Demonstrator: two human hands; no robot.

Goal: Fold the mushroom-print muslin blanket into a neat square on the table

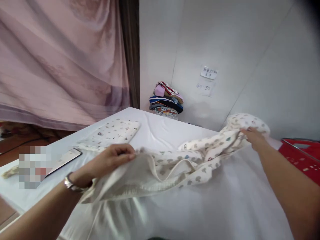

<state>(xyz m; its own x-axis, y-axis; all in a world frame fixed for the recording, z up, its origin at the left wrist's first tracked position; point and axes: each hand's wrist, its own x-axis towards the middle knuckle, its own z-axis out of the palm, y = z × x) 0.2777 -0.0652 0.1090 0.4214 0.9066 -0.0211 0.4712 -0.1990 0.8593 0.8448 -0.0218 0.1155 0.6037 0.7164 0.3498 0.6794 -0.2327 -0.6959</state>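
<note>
Cloth (167, 161) runs lower left to right of frame; I see left hand (113, 158) and right hand (255, 138) pinched closed near opposite ends.

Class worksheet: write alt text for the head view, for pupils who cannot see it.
A person's left hand and right hand hold a patterned white cloth over a white surface. Beyond lie a folded patterned cloth and, by a pale wall, stacked fabrics.

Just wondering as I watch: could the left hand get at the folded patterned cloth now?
Probably yes: the folded patterned cloth lies just beyond the left hand, with nothing visible between. That hand is pinching the loose fabric, so it would likely need to let go.
</note>
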